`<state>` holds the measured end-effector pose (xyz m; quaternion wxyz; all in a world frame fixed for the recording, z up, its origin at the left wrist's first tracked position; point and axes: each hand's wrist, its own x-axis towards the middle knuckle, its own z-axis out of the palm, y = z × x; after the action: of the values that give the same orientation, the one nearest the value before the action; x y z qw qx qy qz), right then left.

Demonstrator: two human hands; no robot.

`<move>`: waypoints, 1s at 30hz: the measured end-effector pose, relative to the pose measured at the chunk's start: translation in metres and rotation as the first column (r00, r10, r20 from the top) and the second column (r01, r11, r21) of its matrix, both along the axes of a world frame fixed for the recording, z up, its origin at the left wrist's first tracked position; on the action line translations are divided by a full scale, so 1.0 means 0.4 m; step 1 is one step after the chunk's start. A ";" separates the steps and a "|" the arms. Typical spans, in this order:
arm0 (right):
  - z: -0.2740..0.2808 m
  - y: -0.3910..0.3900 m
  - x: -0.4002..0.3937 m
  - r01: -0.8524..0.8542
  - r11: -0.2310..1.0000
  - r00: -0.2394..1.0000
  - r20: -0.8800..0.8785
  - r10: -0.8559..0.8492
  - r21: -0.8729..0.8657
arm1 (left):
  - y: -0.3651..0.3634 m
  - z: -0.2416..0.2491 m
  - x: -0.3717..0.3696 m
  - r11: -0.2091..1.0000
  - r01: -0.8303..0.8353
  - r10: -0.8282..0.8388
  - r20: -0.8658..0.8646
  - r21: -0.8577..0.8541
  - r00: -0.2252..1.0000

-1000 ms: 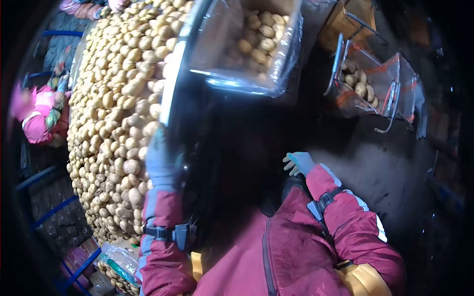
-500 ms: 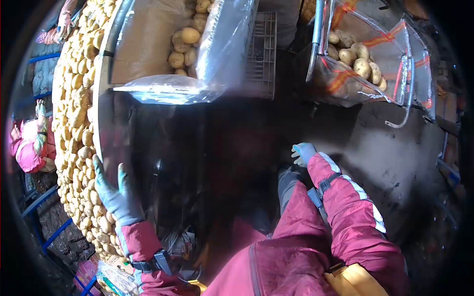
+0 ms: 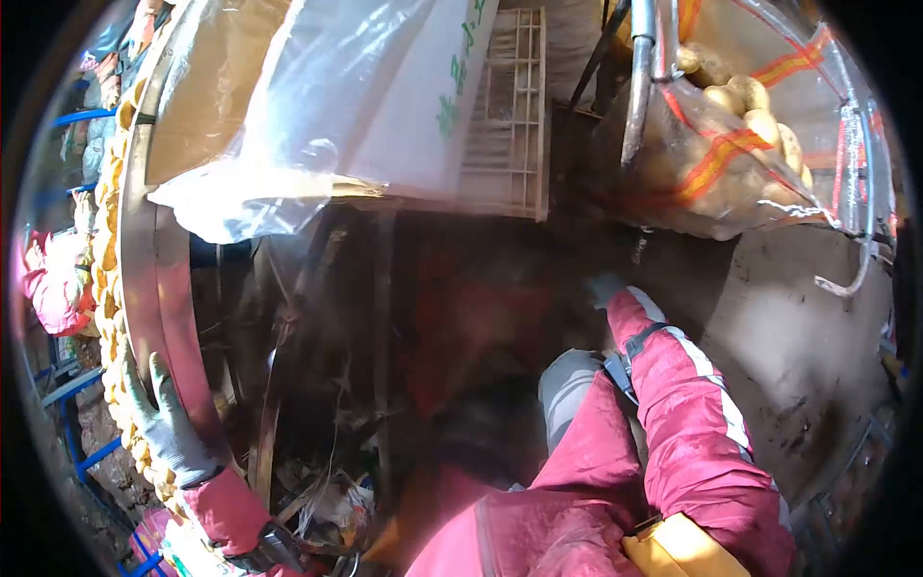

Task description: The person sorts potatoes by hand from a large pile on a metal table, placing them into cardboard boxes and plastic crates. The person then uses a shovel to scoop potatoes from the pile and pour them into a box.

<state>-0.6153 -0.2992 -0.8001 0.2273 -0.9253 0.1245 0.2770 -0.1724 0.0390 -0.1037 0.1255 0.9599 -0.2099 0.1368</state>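
At eight o'clock, the gloved left hand [image 3: 171, 428] rests spread on the metal rim [image 3: 154, 288], steadying against the potatoes [image 3: 108, 240]. Toward two o'clock, the right hand [image 3: 606, 288] reaches beneath the mesh sack [image 3: 731, 163]; its grip is unclear.

The left hand [image 3: 171, 428] wears a grey glove; the right hand [image 3: 606, 288] a pale blue-grey one. The sleeves [image 3: 687, 413] are crimson with a white stripe. At 1 o'clock, the clear sack [image 3: 760, 125] bears orange-red bands over tan potatoes [image 3: 760, 120]. The rim [image 3: 159, 288] is silvery, tinted pink.
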 end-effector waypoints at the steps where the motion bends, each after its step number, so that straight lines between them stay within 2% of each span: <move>1: -0.089 0.000 0.000 -0.009 1.000 1.000 -0.003 0.009 0.005 | 0.003 0.000 0.000 0.998 0.008 -0.011 0.052 0.069 0.999; 3: -0.126 -0.008 0.034 0.036 0.999 0.998 -0.060 -0.036 0.009 | 0.021 0.001 0.013 0.979 0.012 -0.044 0.153 0.204 0.987; 6: -0.140 -0.022 0.084 0.092 0.996 0.990 -0.112 -0.090 0.017 | 0.059 -0.003 0.034 0.965 0.085 -0.125 0.151 0.247 0.981; 10: -0.163 -0.040 0.109 0.125 0.992 0.981 -0.156 -0.119 0.028 | 0.021 0.002 0.014 0.990 0.011 -0.016 0.034 0.138 0.999; 11: -0.169 -0.043 0.109 0.130 0.991 0.979 -0.166 -0.122 0.035 | 0.046 0.002 0.026 0.989 0.063 -0.069 0.033 0.136 0.997; 15: -0.200 -0.051 0.102 0.132 0.990 0.971 -0.209 -0.120 0.044 | 0.016 -0.011 0.012 0.996 0.041 -0.050 0.106 0.084 0.993; 16: -0.205 -0.055 0.101 0.133 0.990 0.968 -0.219 -0.120 0.048 | 0.023 -0.009 0.009 0.964 0.069 -0.117 0.176 0.259 0.977; 18: -0.214 -0.060 0.092 0.136 0.990 0.962 -0.247 -0.121 0.046 | -0.016 -0.019 -0.004 1.000 0.010 -0.014 0.138 0.026 0.990; 19: -0.215 -0.058 0.091 0.135 0.989 0.960 -0.255 -0.118 0.051 | -0.011 -0.022 0.002 1.000 0.022 -0.021 0.130 -0.008 0.991; 22: -0.214 -0.064 0.106 0.149 0.986 0.952 -0.279 -0.124 0.071 | 0.013 -0.029 0.021 0.990 0.138 -0.135 0.218 0.000 0.967; 24: -0.203 -0.073 0.133 0.164 0.983 0.948 -0.289 -0.134 0.084 | 0.005 -0.026 0.008 0.996 0.084 -0.082 0.216 0.002 0.973; 26: -0.178 -0.081 0.179 0.194 0.974 0.944 -0.293 -0.154 0.114 | 0.012 -0.017 0.012 0.987 0.054 -0.094 0.273 0.150 0.957; 28: -0.106 -0.096 0.252 0.254 0.950 0.937 -0.291 -0.195 0.180 | -0.003 -0.032 0.005 0.992 0.123 -0.113 0.224 -0.031 0.968; 30: -0.039 -0.100 0.320 0.354 0.892 0.914 -0.306 -0.266 0.280 | -0.033 -0.024 -0.017 0.986 0.115 -0.097 0.151 -0.117 0.984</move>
<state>-0.4873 -0.3392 -0.8158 0.4021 -0.7975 0.2522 0.3724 -0.1791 0.0259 -0.1133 0.1771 0.9251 -0.2602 0.2123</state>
